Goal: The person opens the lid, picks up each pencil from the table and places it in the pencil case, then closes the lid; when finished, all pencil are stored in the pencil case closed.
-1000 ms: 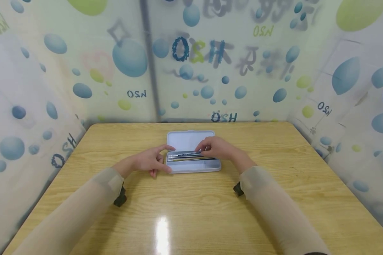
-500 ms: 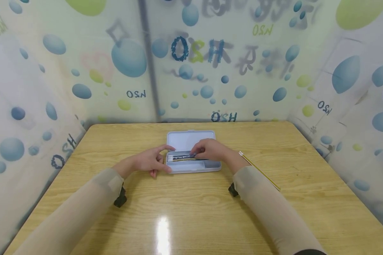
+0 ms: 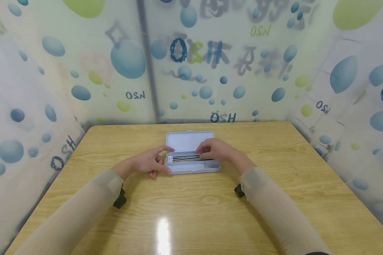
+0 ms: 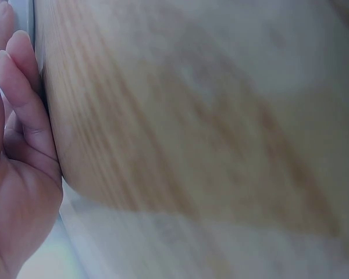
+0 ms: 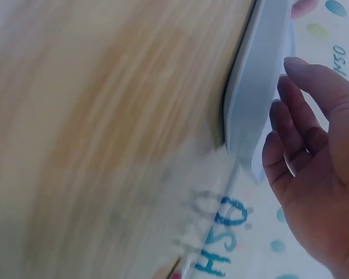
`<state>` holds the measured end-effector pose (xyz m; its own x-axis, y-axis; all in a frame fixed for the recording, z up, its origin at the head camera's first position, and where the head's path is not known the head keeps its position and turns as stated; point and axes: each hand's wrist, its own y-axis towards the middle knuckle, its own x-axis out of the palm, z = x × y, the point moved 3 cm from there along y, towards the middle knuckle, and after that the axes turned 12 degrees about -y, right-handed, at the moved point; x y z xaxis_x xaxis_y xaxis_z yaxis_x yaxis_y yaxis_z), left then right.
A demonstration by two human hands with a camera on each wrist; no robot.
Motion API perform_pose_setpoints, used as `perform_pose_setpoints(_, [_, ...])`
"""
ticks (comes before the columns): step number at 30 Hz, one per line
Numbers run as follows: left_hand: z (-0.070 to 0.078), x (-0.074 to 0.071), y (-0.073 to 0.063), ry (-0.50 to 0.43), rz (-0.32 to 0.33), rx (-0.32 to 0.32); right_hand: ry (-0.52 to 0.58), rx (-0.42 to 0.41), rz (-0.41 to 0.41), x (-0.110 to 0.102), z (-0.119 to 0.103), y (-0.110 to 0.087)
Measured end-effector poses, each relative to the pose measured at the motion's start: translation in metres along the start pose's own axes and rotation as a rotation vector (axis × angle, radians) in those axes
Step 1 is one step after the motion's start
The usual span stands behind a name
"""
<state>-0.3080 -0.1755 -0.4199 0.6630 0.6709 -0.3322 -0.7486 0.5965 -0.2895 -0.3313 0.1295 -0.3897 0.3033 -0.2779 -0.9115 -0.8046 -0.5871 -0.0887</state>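
A pale blue pencil case (image 3: 186, 141) lies open on the table, its lid folded back towards the wall. Several pencils (image 3: 182, 159) lie side by side in its rear compartment, their right ends covered by my right hand. My left hand (image 3: 146, 161) holds the case's left end, index finger at the back edge and thumb at the front corner, other fingers curled beneath. Over the right half of the case is my right hand (image 3: 219, 149), fingertips down at the pencils. In the right wrist view its fingers (image 5: 291, 119) bend loosely beside the case wall, with nothing visible between them.
The wooden table (image 3: 191, 202) reaches back to a patterned curtain (image 3: 191, 88), which also hangs at both sides. A divider sets off a small compartment at the case's front right. At the right wrist view's lower edge is a thin dark stick (image 5: 173, 267), too partial to identify.
My right hand slid left over the pencils, then back right. The pencils, askew earlier, lie more parallel now. A pencil visible beside my right forearm half a second ago no longer shows.
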Motion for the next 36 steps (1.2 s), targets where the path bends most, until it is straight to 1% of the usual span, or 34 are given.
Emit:
perform_pose_setpoints(5, [0.000, 0.001, 0.000, -0.012, 0.006, -0.007, -0.002, 0.044, 0.041, -0.009, 0.016, -0.019])
perform_pose_setpoints(11, [-0.001, 0.000, 0.001, -0.018, 0.015, -0.013, 0.027, 0.082, 0.088, -0.022, 0.038, -0.049])
perform_pose_setpoints(21, [-0.005, -0.001, 0.003, -0.023, 0.015, -0.010, 0.080, 0.152, 0.126, -0.037, 0.086, -0.103])
perform_pose_setpoints(25, [-0.005, -0.001, 0.003, -0.018, 0.018, -0.007, 0.083, 0.167, 0.109, -0.040, 0.104, -0.123])
perform_pose_setpoints(29, [-0.005, -0.001, 0.003, -0.008, 0.021, -0.005, 0.106, 0.195, 0.062, -0.041, 0.117, -0.140])
perform_pose_setpoints(32, [-0.005, -0.001, 0.003, -0.006, 0.021, -0.004, 0.116, 0.207, 0.027, -0.041, 0.125, -0.149])
perform_pose_setpoints(36, [-0.005, -0.001, 0.003, -0.010, 0.017, -0.004, 0.085, 0.206, -0.019, -0.041, 0.133, -0.155])
